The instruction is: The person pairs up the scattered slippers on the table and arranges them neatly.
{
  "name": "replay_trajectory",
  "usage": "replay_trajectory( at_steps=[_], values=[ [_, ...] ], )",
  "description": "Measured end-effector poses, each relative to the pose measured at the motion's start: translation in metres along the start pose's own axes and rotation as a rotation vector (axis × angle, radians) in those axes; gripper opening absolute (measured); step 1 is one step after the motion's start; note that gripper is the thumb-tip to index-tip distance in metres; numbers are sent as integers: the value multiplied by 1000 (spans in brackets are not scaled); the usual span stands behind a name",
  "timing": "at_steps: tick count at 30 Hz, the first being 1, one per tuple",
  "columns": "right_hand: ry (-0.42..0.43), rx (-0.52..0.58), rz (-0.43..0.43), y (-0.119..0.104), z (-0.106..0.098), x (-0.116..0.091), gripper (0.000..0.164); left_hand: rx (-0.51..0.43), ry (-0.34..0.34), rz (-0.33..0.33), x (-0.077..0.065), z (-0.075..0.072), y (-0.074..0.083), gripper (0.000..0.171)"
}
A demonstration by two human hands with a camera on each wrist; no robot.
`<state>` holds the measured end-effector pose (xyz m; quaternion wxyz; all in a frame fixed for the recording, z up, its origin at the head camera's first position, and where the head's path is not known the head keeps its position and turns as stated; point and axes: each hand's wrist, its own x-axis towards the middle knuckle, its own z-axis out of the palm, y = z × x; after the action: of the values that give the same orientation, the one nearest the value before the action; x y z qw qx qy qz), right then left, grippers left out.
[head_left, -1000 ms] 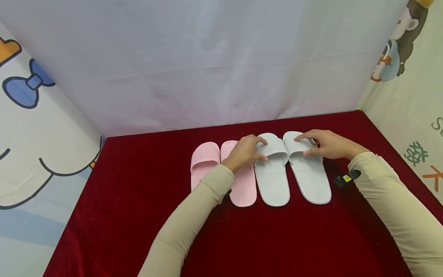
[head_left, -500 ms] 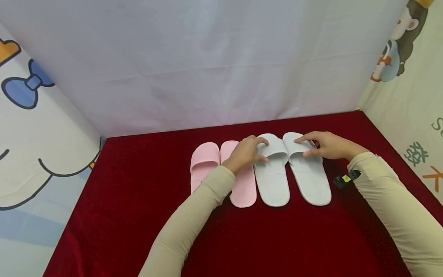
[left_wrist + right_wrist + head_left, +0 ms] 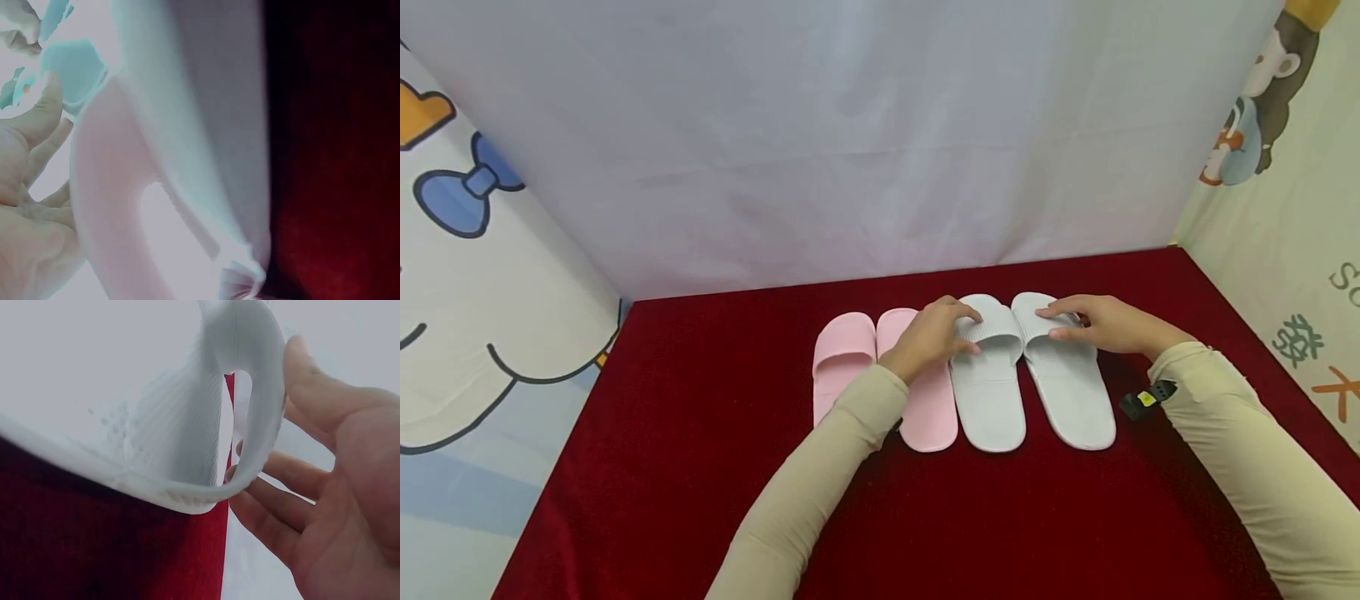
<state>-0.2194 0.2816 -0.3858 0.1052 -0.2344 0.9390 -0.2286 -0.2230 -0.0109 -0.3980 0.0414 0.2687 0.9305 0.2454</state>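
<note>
Two white slippers (image 3: 992, 412) lie side by side on red cloth, toes toward the back wall. My left hand (image 3: 929, 335) reaches over the right pink slipper (image 3: 931, 421), its fingertips at the strap of the left white one. On the right white slipper (image 3: 1078, 412), my right hand (image 3: 1112, 323) touches the strap from its outer side, thumb and index finger apart. In the right wrist view the thumb (image 3: 303, 365) meets the strap edge (image 3: 269, 394), with loosely extended fingers beside it. The left wrist view shows the left thumb (image 3: 47, 103) spread from the fingers.
Another pink slipper (image 3: 844, 337) lies at the left end of the row, partly behind my left sleeve (image 3: 820, 471). Red cloth (image 3: 700, 417) covers the surface. A pale curtain (image 3: 850, 150) stands behind, with printed panels at both sides. A black strap (image 3: 1148, 398) hangs by my right cuff.
Both hands stay at the white slippers' straps, with hardly any motion. The whole scene sits slightly lower as the head view shifts a little.
</note>
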Motion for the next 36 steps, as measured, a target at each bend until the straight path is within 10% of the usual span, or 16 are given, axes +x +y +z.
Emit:
replay_trajectory(
  at_steps=[11,22,28,36],
  values=[
    [19,1,25,-1,0,5,49,-92,126,43,-32,-44,-1,45],
    [23,20,48,-2,5,2,51,20,254,-95,-105,-83,-66,37],
    [34,9,48,-3,7,-2,51,85,172,-274,-151,-79,-96,41],
    [66,25,31,-4,9,-5,50,134,104,-333,-179,-71,-114,56]
  ],
)
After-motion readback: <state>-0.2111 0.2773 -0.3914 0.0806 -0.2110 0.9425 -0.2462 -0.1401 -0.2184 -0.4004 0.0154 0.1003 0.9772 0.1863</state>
